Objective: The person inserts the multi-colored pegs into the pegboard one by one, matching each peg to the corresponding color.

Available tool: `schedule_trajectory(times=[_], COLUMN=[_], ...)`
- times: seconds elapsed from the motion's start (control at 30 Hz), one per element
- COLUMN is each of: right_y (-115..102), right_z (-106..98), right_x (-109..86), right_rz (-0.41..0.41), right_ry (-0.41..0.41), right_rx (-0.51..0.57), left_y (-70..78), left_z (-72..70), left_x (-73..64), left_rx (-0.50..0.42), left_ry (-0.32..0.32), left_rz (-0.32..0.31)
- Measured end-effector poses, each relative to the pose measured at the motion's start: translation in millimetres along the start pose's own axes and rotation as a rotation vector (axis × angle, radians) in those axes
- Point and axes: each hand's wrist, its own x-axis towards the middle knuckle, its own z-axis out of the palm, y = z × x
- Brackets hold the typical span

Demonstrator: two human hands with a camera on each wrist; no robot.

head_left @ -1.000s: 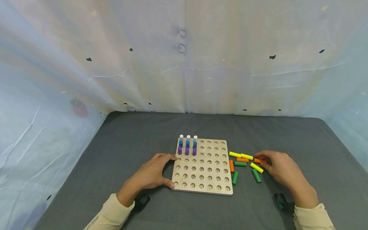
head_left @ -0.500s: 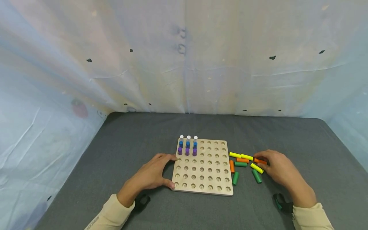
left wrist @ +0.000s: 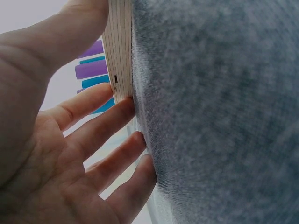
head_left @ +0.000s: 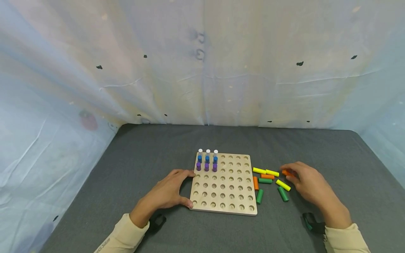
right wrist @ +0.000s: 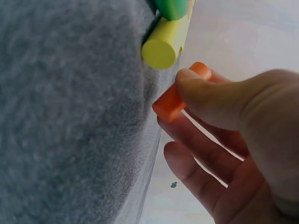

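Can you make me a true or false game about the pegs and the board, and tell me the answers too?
1. The right hand is pinching an orange peg. True.
2. The left hand is touching a green peg. False: it is touching the edge of the wooden board.
3. Three white pegs stand in the board's farthest row. True.
4. The purple pegs are lying flat on the table. False: the purple pegs stand upright in the board.
5. Three yellow pegs lie off the board. True.
6. Every hole in the board is filled. False: lots of holes have no peg.
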Motion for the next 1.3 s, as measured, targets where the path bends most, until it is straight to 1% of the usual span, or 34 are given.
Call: schedule_trajectory(times=[0.27,0.5,0.73,0.97,1.3], right_y=[-0.4,-0.4,-1.7,-14.2,-34.9], right_z=[-1.5,-2.7,-2.3,-5.2,-9.5], right_x=[0.6,-0.3,-1.9,0.9,6.5], right_rz=[0.030,0.040,0.054,0.043,0.025], right_ry=[-0.005,0.000,-0.019,0.002,0.035], right_rx=[0.020,0.030,0.029,0.042,0.043], left_y=[-0.2,-0.1,0.4,-0.1,-0.9], left_z=[0.5,-0.7,-1.0,-1.0,-2.8], left_x=[0.2,-0.4,-0.7,1.0,-0.3], left_rx=[0.008,0.003,0.001,-0.006,-0.013], left_ry=[0.002,0.005,-0.007,-0.013,-0.018], left_rz=[0.000,0.003,-0.003,-0.021,0.016])
